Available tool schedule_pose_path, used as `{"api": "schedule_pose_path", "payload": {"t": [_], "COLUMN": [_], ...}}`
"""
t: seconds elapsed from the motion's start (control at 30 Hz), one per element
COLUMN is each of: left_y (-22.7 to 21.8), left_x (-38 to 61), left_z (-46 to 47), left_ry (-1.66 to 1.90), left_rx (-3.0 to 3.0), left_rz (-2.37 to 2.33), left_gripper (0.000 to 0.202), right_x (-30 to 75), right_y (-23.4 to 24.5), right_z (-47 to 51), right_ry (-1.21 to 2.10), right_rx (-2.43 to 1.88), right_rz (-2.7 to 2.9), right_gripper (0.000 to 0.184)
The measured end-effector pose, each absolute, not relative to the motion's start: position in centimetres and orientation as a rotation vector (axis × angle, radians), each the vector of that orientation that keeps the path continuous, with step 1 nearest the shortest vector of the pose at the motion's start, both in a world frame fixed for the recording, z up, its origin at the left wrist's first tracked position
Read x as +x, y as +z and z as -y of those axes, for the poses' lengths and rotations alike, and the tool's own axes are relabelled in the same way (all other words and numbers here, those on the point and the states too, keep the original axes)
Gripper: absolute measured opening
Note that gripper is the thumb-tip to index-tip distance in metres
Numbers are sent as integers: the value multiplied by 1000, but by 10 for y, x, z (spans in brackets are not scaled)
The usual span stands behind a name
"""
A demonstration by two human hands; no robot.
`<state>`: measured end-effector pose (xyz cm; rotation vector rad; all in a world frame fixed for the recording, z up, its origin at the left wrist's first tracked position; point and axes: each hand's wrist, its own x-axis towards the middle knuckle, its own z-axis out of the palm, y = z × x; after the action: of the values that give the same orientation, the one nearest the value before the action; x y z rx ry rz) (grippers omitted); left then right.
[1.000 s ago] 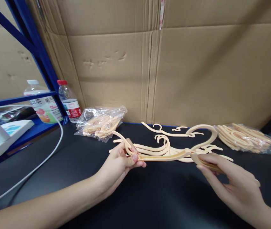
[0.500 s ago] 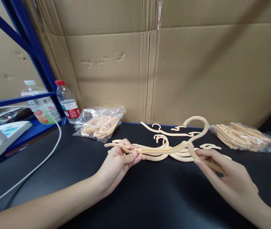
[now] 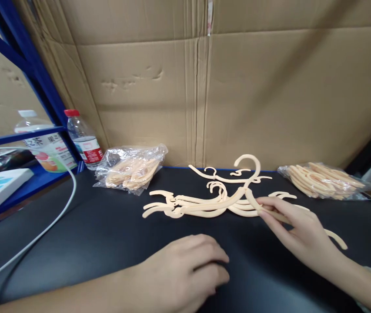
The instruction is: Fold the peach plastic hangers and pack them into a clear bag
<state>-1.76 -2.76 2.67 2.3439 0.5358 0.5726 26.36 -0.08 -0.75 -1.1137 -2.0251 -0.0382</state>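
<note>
Left hand lets go and drops to lower centre!

Two hands in play: the left hand (image 3: 188, 271) now sits over the tabletop (image 3: 116, 248), fingers loosely curled, a gap between them, while the right hand (image 3: 298, 228), right of centre, pinches one hanger (image 3: 245, 190), its hook standing up. Just left, that hanger overlaps a pile of loose hangers (image 3: 201, 201) too tangled to count; whether they touch, I can't tell. One lone hanger (image 3: 229, 179) lies behind. Two bags flank them: left bag (image 3: 131, 169), left of centre; right bag (image 3: 322, 180), at right. Far left, two bottles: one red-capped bottle (image 3: 85, 145), one white-capped bottle (image 3: 48, 150).
</note>
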Motion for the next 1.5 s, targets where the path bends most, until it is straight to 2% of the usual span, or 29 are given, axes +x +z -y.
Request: {"api": "schedule_pose_path", "payload": {"t": [0.13, 0.27, 0.77, 1.07, 1.3, 1.5], "left_y": [35, 23, 13, 13, 13, 12], "left_x": [-18, -24, -28, -28, -26, -27], "left_z": [34, 26, 21, 19, 20, 17], "left_ry": [428, 491, 300, 438, 169, 204], "left_rx": [2644, 2644, 2667, 2680, 2826, 2833], "left_rz": [-528, -633, -778, -763, -873, -893], "left_gripper": [54, 63, 57, 54, 52, 50], "right_x": [264, 265, 269, 271, 271, 272], "right_y": [-11, -12, -13, -14, -17, -19], "right_z": [-1, -6, -10, -13, -15, -17], "right_ry": [-22, -57, -43, 17, 42, 74], "right_rx": [-1125, -1107, -1144, -1159, -1105, -1112], "right_rz": [2128, 2223, 2380, 2346, 2267, 2258], "right_gripper": [17, 18, 20, 20, 18, 18]}}
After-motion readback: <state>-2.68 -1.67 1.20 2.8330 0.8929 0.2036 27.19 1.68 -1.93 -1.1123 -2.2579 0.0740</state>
